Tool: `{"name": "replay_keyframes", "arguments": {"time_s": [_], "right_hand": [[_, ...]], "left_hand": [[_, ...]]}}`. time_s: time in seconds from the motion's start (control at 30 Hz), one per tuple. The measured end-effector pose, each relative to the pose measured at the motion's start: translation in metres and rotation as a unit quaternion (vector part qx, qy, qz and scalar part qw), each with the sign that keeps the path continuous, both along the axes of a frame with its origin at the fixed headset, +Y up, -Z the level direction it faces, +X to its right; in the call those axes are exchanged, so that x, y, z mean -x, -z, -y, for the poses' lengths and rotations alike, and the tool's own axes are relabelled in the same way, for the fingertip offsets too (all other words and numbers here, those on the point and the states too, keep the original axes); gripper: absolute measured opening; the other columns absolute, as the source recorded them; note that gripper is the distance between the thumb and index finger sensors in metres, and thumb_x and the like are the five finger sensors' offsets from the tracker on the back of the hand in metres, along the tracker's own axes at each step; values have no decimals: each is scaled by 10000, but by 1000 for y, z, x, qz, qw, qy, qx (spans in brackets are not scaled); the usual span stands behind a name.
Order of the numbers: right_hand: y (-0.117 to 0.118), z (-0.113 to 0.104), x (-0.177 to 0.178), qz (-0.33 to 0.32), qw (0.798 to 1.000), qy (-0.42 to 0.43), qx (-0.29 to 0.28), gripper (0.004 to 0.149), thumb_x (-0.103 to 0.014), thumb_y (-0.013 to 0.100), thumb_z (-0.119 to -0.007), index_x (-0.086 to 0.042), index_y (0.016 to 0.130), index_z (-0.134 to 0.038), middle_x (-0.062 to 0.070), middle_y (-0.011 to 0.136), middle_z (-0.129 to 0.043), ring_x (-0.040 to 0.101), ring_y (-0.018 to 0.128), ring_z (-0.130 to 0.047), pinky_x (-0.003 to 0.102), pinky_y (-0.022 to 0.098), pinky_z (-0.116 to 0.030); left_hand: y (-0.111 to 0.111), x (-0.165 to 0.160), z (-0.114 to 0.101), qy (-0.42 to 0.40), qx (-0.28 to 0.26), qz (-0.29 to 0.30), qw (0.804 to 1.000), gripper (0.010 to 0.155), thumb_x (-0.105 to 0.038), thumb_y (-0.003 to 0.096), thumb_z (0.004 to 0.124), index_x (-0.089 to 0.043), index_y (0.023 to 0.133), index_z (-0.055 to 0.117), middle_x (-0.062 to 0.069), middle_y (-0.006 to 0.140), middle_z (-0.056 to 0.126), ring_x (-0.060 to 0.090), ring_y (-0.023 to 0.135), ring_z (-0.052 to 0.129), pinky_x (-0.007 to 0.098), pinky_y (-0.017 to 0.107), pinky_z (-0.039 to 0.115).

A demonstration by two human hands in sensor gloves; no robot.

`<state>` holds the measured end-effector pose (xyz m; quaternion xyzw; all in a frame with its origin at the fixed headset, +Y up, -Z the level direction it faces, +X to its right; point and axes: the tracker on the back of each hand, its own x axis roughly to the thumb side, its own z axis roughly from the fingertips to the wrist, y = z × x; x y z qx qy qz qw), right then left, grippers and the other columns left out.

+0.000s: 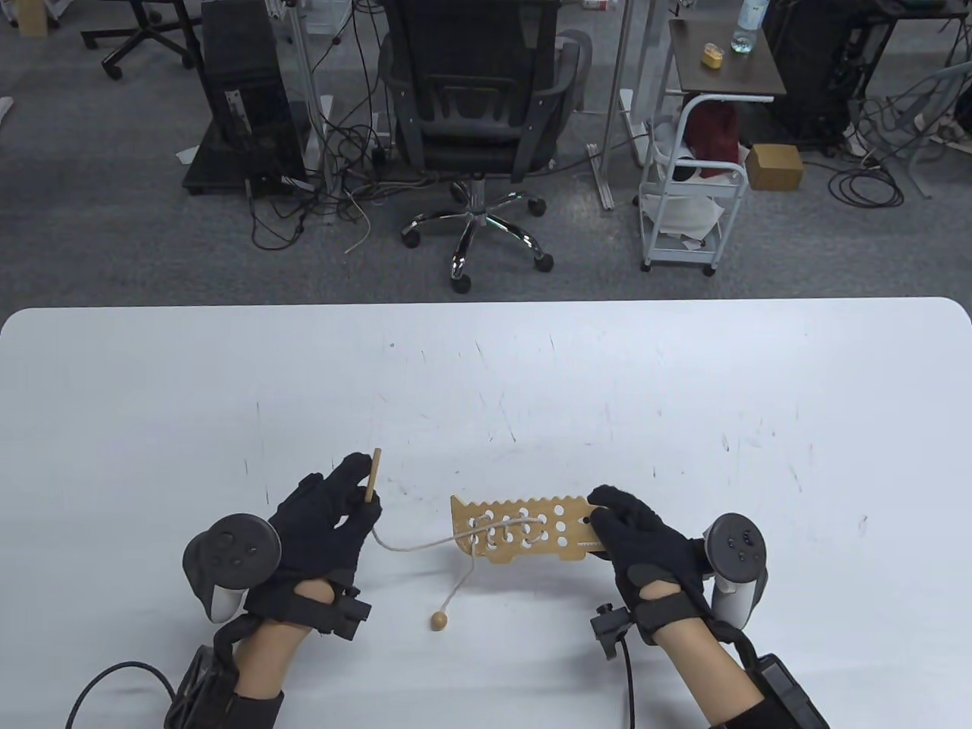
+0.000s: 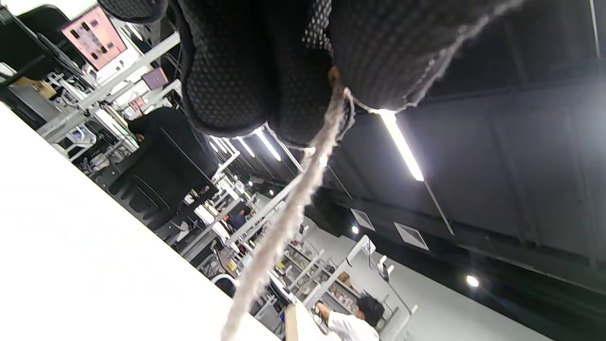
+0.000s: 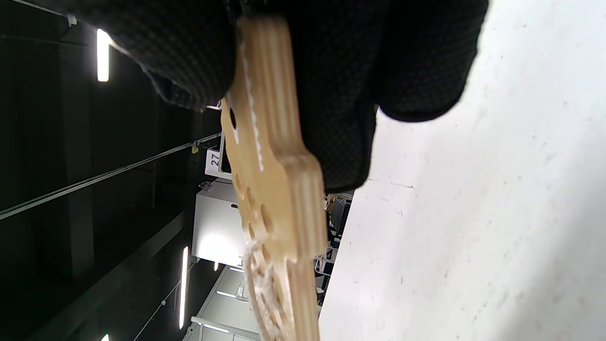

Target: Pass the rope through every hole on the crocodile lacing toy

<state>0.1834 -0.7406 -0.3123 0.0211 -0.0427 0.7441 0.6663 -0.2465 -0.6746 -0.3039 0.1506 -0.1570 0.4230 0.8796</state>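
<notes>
A flat wooden crocodile lacing toy [image 1: 520, 529] with several holes is held just above the white table [image 1: 486, 380]. My right hand [image 1: 634, 531] grips its right end; the board shows edge-on in the right wrist view [image 3: 274, 180]. A cream rope [image 1: 414, 544] is laced through several holes at the left part of the board. My left hand [image 1: 345, 505] pinches the wooden needle [image 1: 372, 474] at the rope's leading end, left of the board. The rope runs from my fingers in the left wrist view [image 2: 284, 222]. A wooden bead [image 1: 439, 620] at the rope's other end lies on the table.
The table's far edge runs across the middle of the table view. Beyond it stand an office chair [image 1: 474, 114], a white cart [image 1: 687, 197] and a computer tower [image 1: 243, 91] on the floor.
</notes>
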Motion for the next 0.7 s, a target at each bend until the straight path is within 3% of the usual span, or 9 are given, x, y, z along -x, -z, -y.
{"name": "replay_keyframes", "arguments": {"time_s": [0.7], "right_hand": [[-19,-17,31,-46,994,-77,-70,508,-353,447,-857,-67,858,-772,76,706,-1023,232,516,-1101,399,410,-864]], "left_hand": [[-31,-78,4,128,-21,123,984,441,-399,407,923,-324,841,888,-41,600,1071,241,580,1031,583,746,568]]}}
